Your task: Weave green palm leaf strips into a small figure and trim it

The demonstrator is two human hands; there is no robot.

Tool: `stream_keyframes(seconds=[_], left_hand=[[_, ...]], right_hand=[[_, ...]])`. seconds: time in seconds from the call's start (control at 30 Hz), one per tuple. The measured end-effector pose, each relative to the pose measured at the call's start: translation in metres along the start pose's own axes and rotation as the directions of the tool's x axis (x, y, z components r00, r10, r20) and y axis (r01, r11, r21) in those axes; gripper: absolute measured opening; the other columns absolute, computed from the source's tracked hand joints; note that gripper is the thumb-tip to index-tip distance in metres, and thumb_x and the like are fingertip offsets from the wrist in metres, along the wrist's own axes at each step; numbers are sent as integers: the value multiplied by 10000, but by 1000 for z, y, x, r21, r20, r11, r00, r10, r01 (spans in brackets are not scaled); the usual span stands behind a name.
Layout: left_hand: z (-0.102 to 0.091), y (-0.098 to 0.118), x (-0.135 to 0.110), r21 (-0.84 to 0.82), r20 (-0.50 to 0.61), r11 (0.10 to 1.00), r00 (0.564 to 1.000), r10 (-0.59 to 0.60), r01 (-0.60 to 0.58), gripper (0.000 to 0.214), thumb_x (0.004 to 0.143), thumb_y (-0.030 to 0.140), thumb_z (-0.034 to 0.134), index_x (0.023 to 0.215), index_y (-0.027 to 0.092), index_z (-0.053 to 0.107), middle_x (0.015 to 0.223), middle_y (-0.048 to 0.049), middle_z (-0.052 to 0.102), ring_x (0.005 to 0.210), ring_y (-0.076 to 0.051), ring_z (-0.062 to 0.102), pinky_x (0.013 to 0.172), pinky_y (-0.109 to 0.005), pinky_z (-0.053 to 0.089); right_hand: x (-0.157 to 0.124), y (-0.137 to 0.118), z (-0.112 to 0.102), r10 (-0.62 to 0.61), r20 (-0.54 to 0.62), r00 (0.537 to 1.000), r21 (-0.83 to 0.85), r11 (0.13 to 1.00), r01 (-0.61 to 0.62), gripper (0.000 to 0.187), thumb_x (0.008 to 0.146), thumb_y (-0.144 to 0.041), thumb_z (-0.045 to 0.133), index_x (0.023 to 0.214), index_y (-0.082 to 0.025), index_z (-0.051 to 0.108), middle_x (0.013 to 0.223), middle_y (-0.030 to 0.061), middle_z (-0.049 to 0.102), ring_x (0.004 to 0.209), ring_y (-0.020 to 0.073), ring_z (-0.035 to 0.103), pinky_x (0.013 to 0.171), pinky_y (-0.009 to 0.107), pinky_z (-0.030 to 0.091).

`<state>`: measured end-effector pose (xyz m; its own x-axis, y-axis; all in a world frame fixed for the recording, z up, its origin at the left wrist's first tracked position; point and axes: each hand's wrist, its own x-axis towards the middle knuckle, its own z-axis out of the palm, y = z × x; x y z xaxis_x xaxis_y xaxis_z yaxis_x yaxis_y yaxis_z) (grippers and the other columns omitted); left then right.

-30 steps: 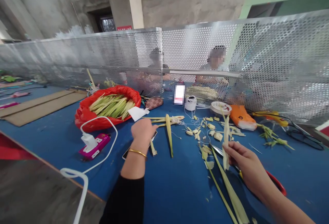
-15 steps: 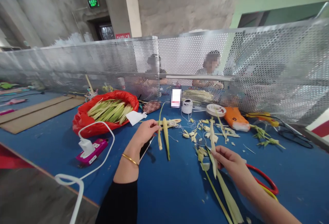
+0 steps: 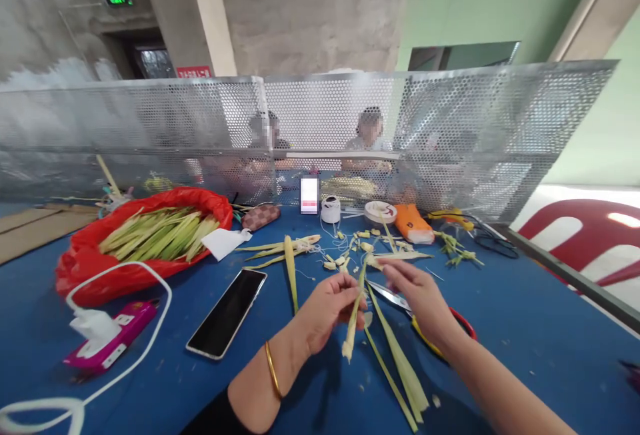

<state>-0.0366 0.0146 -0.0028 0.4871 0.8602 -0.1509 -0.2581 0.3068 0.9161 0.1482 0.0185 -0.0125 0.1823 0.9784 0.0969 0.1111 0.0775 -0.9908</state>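
My left hand (image 3: pixel 327 308) is closed around a pale green leaf strip (image 3: pixel 351 332), held upright above the table with a whitish torn lower end. My right hand (image 3: pixel 417 292) is at the strip's upper end, its thumb and fingers pinched together there. Behind and under the right hand lie scissors (image 3: pixel 393 298) with red and yellow handles, partly covered. Long leaf strips (image 3: pixel 400 362) lie below the hands. Another folded leaf piece (image 3: pixel 291 272) rests left of my left hand, beside a bundle with white thread (image 3: pixel 303 244).
A red plastic bag (image 3: pixel 75 265) of leaves stands at left, near a black phone (image 3: pixel 227 315) and a magenta power strip (image 3: pixel 117 338) with a white cable. Thread spool (image 3: pixel 331 210), tape roll (image 3: pixel 380 212), orange packet (image 3: pixel 414 223) and scraps lie before a perforated metal screen (image 3: pixel 320 115); people sit behind it.
My left hand has moved right and nearer, bringing a leaf strip from beside the bundle to my right hand. The phone is uncovered. The camera view has turned right.
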Motion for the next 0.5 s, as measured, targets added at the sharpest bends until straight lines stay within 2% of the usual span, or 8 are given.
stream_keyframes(seconds=[0.03,0.07,0.13,0.23,0.37,0.5], left_hand=[[4,-4,0,-4,27,1000,999,-28,28,296,725,379,731,764,168,527,674,6,614,483,-91,555,513,-235,478],[6,-8,0,-7,46,998,997,-55,55,291,729,389,728,785,162,554,675,8,610,479,-86,549,502,-227,468],[8,-13,0,1,56,995,993,-101,101,297,721,399,736,820,150,608,681,10,607,474,-72,534,474,-203,435],[7,-15,1,100,7,987,992,-128,127,298,677,393,769,776,135,659,662,-1,629,447,-55,496,429,-185,372],[7,-13,1,296,-75,951,995,-69,88,254,690,374,742,666,130,674,626,-31,664,422,-61,484,412,-195,346],[11,-11,-1,383,-111,923,994,-2,44,193,737,325,681,712,135,701,671,-45,697,447,-67,525,431,-188,358]], right_hand=[[-8,-5,6,47,179,983,96,993,-64,369,705,-473,687,904,-163,705,681,17,597,611,146,513,622,296,444],[-15,-8,12,63,256,965,169,980,-108,333,704,-463,704,849,-163,701,654,6,592,577,127,492,588,275,425],[-24,-13,18,38,190,981,231,970,-82,293,692,-445,738,691,-161,668,586,-18,555,532,98,446,536,240,378],[-22,-14,13,42,52,998,193,980,-51,309,650,-438,777,622,-161,645,495,-40,512,490,86,405,506,231,338],[-11,-14,-5,115,-78,990,218,971,-95,348,581,-456,809,577,-166,618,436,-49,489,434,76,376,454,226,293],[-8,-15,-13,151,-131,980,285,952,-109,374,532,-462,837,582,-157,626,440,-48,489,412,66,383,416,213,260]])
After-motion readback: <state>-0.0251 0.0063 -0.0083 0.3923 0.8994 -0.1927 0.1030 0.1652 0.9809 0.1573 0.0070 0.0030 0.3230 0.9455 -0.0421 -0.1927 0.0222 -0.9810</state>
